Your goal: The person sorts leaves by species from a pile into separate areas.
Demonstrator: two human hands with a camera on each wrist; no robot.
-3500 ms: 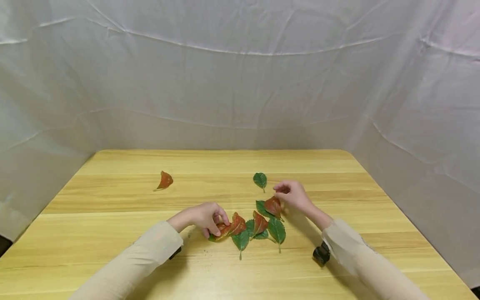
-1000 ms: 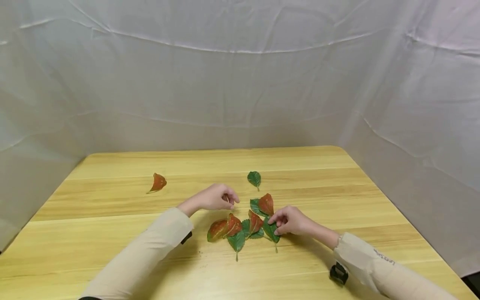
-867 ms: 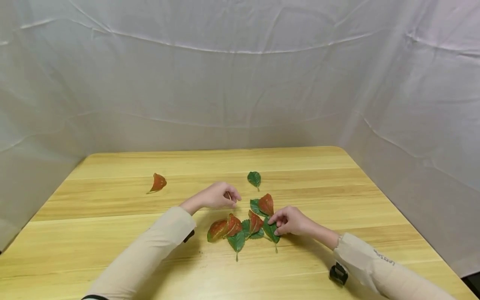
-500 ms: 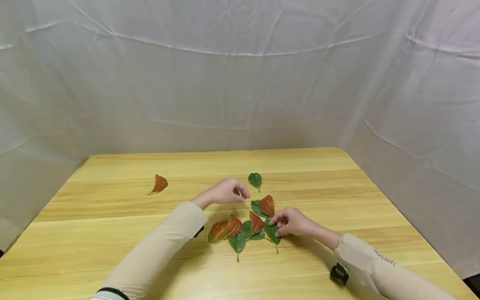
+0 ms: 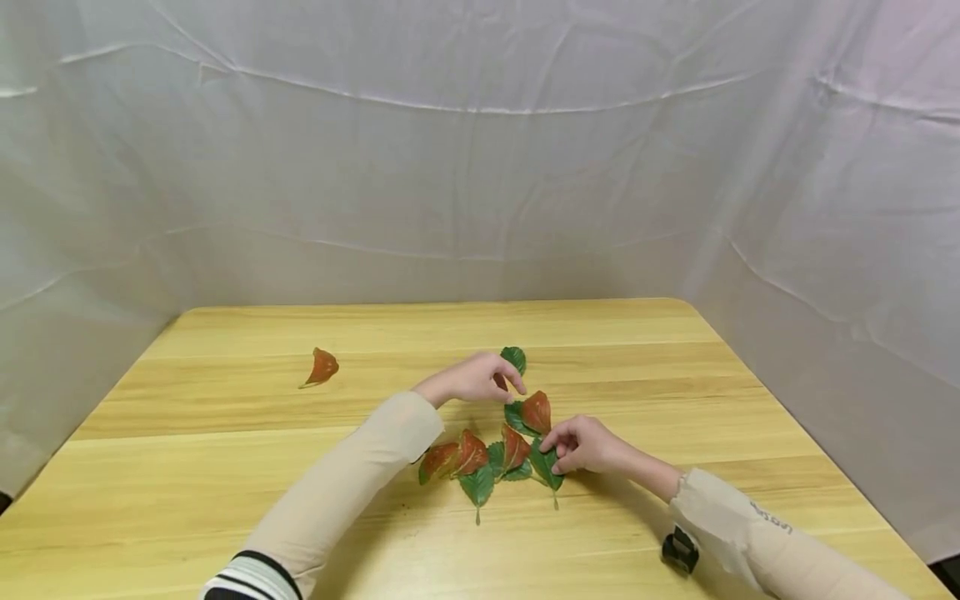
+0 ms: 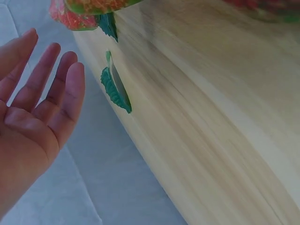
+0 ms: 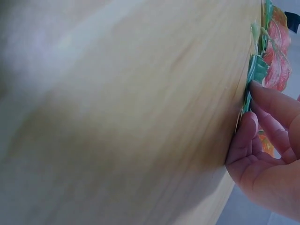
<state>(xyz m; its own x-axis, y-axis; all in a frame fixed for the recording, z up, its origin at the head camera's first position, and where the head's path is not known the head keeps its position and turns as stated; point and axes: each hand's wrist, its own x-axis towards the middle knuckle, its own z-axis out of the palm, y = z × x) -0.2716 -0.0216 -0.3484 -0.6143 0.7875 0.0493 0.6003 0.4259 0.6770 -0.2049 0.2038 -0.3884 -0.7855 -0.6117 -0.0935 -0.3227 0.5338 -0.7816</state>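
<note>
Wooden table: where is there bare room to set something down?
The table is bare between the lone red leaf and left sleeve, and from the right hand to the table's right edge. Crowded: the leaf cluster, with the left hand near its far side.

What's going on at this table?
A person is sorting through red and green leaves on a table. The right hand has finger and thumb on a green leaf at the overlapping bunch's right end. The left hand, holding nothing, hovers just beyond the bunch. A red leaf lies apart, off to the left.
</note>
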